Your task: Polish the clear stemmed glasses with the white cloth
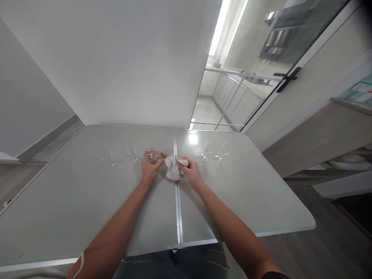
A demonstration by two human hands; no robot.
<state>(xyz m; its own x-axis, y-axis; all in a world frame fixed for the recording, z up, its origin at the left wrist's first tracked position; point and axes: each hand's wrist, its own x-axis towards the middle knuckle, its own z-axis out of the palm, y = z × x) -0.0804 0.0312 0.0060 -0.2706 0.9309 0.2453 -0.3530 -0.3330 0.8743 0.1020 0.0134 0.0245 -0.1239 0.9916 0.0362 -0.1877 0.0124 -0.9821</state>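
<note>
Glass (154, 155) is being cradled in left grip (149, 166), apparently for steadiness | cloth (173, 169) is being pinched in right grip (192, 172)

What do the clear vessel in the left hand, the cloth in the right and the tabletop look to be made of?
Clear vessel: probably glass, glossy, being see-through with bright glints; clear plastic isn't ruled out.
Cloth: white, matte fabric, judging by its soft folds.
Tabletop: smooth, pale grey, semi-gloss panel, perhaps laminate, given the reflected light.

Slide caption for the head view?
Left hand holds a clear glass, right hand a white cloth, over a gray table.
</note>
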